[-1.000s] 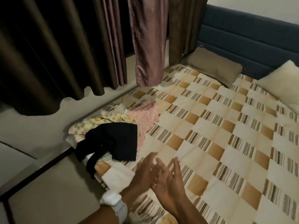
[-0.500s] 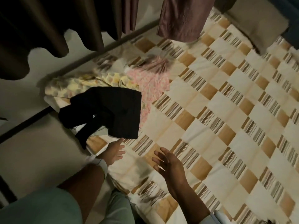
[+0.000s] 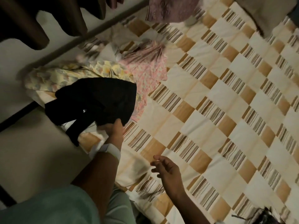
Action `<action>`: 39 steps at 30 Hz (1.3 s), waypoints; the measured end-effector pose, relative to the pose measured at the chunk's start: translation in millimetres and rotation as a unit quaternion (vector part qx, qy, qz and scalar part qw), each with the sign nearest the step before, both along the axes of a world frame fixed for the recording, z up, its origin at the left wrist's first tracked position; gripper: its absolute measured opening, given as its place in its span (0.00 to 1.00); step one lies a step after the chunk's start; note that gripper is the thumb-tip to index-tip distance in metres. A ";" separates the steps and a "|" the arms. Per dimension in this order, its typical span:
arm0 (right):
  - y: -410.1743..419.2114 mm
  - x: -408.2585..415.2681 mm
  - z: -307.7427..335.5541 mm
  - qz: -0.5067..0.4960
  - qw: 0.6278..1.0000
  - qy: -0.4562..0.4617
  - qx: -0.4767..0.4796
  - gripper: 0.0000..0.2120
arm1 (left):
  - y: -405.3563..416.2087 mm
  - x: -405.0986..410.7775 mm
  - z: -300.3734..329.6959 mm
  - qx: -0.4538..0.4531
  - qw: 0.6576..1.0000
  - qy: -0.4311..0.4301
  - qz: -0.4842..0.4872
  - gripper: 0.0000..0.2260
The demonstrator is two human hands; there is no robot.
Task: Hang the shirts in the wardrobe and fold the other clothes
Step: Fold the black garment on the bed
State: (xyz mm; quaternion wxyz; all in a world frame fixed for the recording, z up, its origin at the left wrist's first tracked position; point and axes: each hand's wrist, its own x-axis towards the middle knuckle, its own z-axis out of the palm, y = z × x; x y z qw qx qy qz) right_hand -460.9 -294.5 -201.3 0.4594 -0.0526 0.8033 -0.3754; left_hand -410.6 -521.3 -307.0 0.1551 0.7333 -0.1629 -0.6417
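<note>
Head view: left hand [image 3: 115,129] now grips black garment [image 3: 103,99].

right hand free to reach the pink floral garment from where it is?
Probably yes. The right hand hovers open and empty over the bedspread, and only bare quilt lies between it and the pink floral garment. The left hand grips the black garment off to the side.

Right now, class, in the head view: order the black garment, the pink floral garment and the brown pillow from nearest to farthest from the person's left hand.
1. Black garment: its lower edge is in the left hand.
2. Pink floral garment: beyond it, up and right.
3. Brown pillow: top right corner of the bed.
</note>
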 end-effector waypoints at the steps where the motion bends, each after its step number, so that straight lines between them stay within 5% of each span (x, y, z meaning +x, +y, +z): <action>1: 2.2 1.9 4.0 0.030 0.999 0.011 -0.003 0.10 | -1.2 8.5 18.6 -0.116 0.987 -0.083 -0.074 0.36; 3: 3.4 2.9 11.4 0.103 0.994 0.038 -0.005 0.09 | -5.4 23.3 54.1 -0.285 0.937 -0.088 -0.182 0.35; 5: 2.8 1.5 30.7 0.186 0.980 0.068 -0.023 0.14 | -3.5 34.2 101.3 -0.329 0.897 -0.053 -0.291 0.18; 11: -37.2 -12.8 123.1 0.288 0.908 0.267 -0.146 0.58 | 31.5 23.1 298.3 -0.367 0.838 0.100 -0.391 0.15; 12: -31.0 -12.9 160.3 0.269 0.902 0.288 -0.177 0.55 | 58.2 19.5 348.1 -0.394 0.813 0.121 -0.411 0.14; 15: -28.6 -23.0 215.9 0.206 0.908 0.281 -0.235 0.21 | 95.8 11.1 426.9 -0.447 0.777 0.159 -0.414 0.13; 17: -10.5 -42.0 237.7 0.152 0.921 0.243 -0.265 0.10 | 109.1 9.5 467.0 -0.495 0.755 0.154 -0.402 0.12; 22: 69.0 -99.4 298.3 0.154 0.933 0.214 -0.244 0.10 | 123.3 18.0 517.5 -0.551 0.648 0.105 -0.515 0.11; 25: 109.4 -114.1 342.4 0.201 0.926 0.190 -0.258 0.05 | 132.9 18.6 510.9 -0.559 0.565 -0.005 -0.607 0.35; 27: 129.0 -114.8 373.5 0.237 0.912 0.213 -0.259 0.02 | 151.7 13.2 496.0 -0.489 0.592 0.067 -0.638 0.50; 29: 146.7 -113.7 404.2 0.254 0.903 0.230 -0.261 0.06 | 172.9 0.1 474.3 -0.392 0.638 0.200 -0.632 0.53; 31: 172.4 -115.6 433.8 0.260 0.898 0.238 -0.262 0.11 | 199.0 -19.3 462.1 -0.345 0.648 0.270 -0.623 0.54; 36: 213.1 -124.8 467.4 0.278 0.905 0.195 -0.255 0.14 | 245.3 -60.7 473.2 -0.286 0.602 0.441 -0.601 0.42; 39: 239.1 -142.0 472.6 0.238 0.920 0.198 -0.238 0.11 | 259.6 -84.0 487.5 -0.334 0.631 0.478 -0.511 0.34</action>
